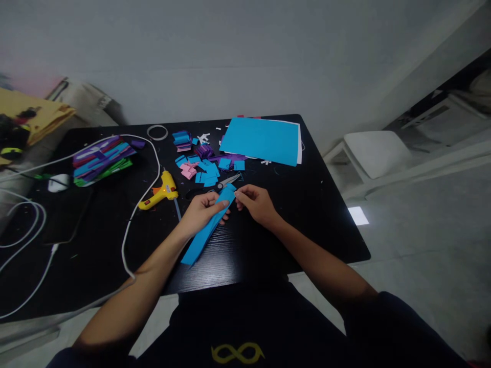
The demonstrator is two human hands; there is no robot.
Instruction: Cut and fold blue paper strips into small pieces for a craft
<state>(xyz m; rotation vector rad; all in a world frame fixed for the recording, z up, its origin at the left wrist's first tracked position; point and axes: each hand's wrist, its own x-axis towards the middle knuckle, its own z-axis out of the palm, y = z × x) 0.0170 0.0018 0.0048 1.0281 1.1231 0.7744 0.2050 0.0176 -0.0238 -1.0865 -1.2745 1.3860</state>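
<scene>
My left hand [202,212] grips a long blue paper strip [203,236] near its top, thumb over the front. The strip slants down to the left over the black table [307,204]. At the strip's upper end my right hand [256,203] pinches it with fingers closed. Just beyond my hands lie scissors [227,182] and a pile of small blue, pink and purple paper pieces [205,166].
A yellow glue gun [161,191] with a white cord [130,225] lies left of my hands. Blue paper sheets [263,139] rest at the table's far side, a tape ring [157,132] and stacked coloured strips [100,159] to the left. A white stool [374,151] stands right.
</scene>
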